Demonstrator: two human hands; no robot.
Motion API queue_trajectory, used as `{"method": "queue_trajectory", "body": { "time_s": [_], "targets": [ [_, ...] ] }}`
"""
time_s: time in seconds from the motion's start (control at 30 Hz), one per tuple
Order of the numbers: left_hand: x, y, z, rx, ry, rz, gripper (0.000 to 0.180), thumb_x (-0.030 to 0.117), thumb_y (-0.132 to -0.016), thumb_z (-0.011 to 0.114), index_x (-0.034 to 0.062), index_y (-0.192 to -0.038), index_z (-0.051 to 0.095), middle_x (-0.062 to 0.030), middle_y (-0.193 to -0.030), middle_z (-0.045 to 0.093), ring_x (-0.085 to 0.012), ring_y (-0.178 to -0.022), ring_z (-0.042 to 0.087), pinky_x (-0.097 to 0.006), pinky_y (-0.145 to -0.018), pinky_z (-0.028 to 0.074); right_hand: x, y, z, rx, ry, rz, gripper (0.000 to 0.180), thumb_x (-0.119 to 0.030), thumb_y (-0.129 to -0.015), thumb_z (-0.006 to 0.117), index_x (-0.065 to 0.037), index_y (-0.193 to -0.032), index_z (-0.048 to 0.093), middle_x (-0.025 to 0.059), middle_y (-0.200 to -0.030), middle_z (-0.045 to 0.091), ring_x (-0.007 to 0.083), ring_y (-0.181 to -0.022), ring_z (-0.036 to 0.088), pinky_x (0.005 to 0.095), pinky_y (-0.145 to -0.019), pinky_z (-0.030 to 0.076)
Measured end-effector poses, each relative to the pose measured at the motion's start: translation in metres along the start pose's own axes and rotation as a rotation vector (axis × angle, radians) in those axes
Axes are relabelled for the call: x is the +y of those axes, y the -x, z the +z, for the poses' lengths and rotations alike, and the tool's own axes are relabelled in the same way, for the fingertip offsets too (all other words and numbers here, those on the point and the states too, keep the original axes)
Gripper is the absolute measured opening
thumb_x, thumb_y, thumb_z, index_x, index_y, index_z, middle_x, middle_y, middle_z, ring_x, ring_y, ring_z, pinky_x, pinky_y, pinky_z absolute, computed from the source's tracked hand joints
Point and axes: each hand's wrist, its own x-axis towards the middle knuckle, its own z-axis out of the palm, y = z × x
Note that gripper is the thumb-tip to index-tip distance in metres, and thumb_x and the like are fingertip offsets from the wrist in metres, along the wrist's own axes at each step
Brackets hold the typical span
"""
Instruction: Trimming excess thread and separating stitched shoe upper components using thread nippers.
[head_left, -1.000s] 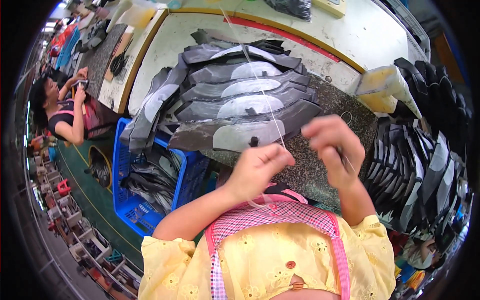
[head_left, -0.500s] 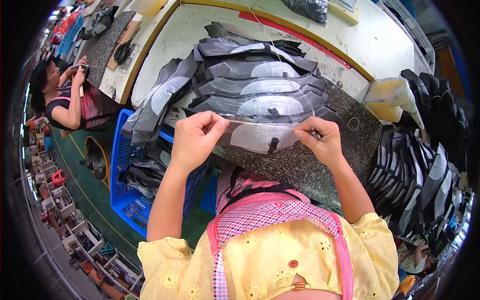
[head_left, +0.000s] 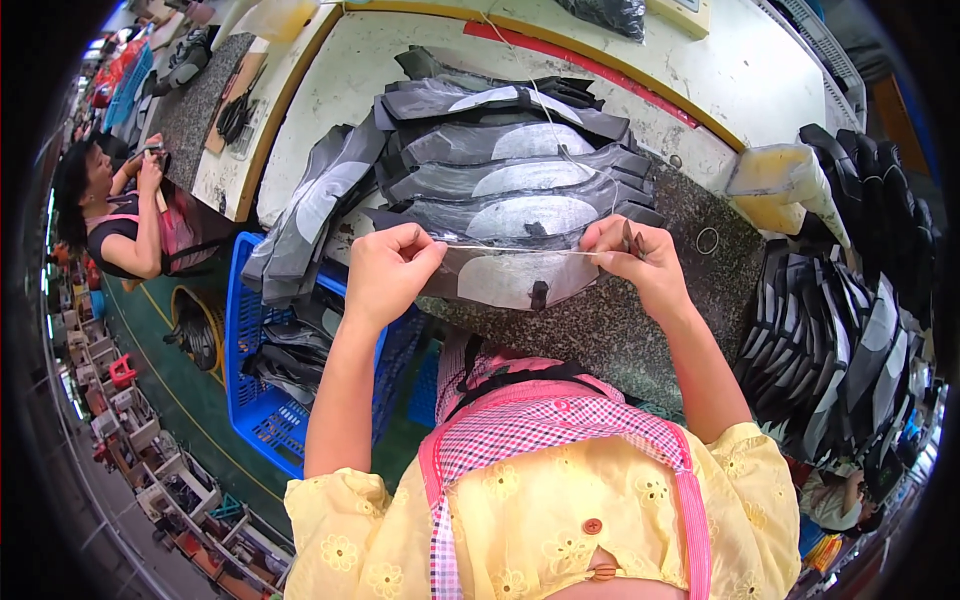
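A thin white cord [head_left: 512,249] is stretched nearly level between my two hands. My left hand [head_left: 390,268] is closed, pinching its left end between thumb and forefinger. My right hand [head_left: 642,262] pinches the other end, and a small dark metal tool, perhaps thread snips [head_left: 634,240], shows among its fingers. Just beneath the cord lies the nearest dark grey curved piece [head_left: 590,285], with a light grey half-oval patch and a small black tab. Behind it, several similar grey pieces [head_left: 480,185] overlap in a row going away from me.
More grey pieces [head_left: 310,215] lean at the left above a blue plastic basket [head_left: 240,370]. A yellowish container [head_left: 770,185] and stacked dark pieces [head_left: 800,340] are at the right. A red strip [head_left: 580,72] runs along the far tabletop. Another person [head_left: 125,215] is at the left.
The cord stays between my hands; my right hand has turned slightly, and the dark tool shows more clearly. The view has shifted a little. The other person's hands have moved.
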Motion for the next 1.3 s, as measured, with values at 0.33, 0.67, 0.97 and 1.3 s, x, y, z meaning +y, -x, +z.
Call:
{"method": "queue_trajectory", "body": {
  "time_s": [0.33,0.67,0.97,1.3],
  "targets": [
    [-0.024,-0.007,-0.002,0.37,-0.462,0.128,0.03,0.023,-0.069,0.073,0.0027,-0.065,0.052,-0.006,-0.061,0.055,-0.0236,-0.053,0.053,-0.033,-0.05,0.043,0.004,-0.008,0.003,0.016,0.279,-0.099,0.007,-0.003,-0.071,0.063,0.0,-0.074,0.058,-0.0004,-0.07,0.05,0.0062,-0.064,0.044,0.0218,-0.057,0.035],
    [0.03,0.037,0.069,0.139,-0.549,0.962,0.032,0.006,-0.073,0.063,-0.0002,-0.104,0.06,-0.0112,-0.102,0.057,-0.0275,-0.091,0.055,-0.036,-0.08,0.044,0.017,-0.006,-0.005,0.043,0.135,-0.097,0.006,-0.004,-0.073,0.062,0.0,-0.074,0.058,-0.0011,-0.067,0.054,0.0054,-0.064,0.046,0.022,-0.058,0.037],
    [0.041,0.022,0.085,0.14,-0.585,0.934,0.035,0.012,-0.072,0.067,0.0001,-0.104,0.058,-0.0113,-0.099,0.054,-0.0282,-0.09,0.051,-0.037,-0.079,0.043,0.025,-0.008,-0.012,0.242,0.524,-0.378,0.009,-0.002,-0.068,0.064,0.0,-0.071,0.055,0.0068,-0.073,0.051,0.0171,-0.069,0.053,0.0258,-0.061,0.042],
    [0.048,-0.002,0.103,0.136,-0.762,1.015,0.03,0.015,-0.068,0.064,0.0095,-0.097,0.061,-0.0021,-0.084,0.049,-0.0191,-0.072,0.047,-0.03,-0.058,0.04,0.04,-0.025,-0.04,0.314,0.567,-0.331,0.015,-0.007,-0.067,0.071,-0.003,-0.072,0.058,0.004,-0.069,0.05,0.0143,-0.061,0.05,0.0263,-0.055,0.04]
  ]
}}
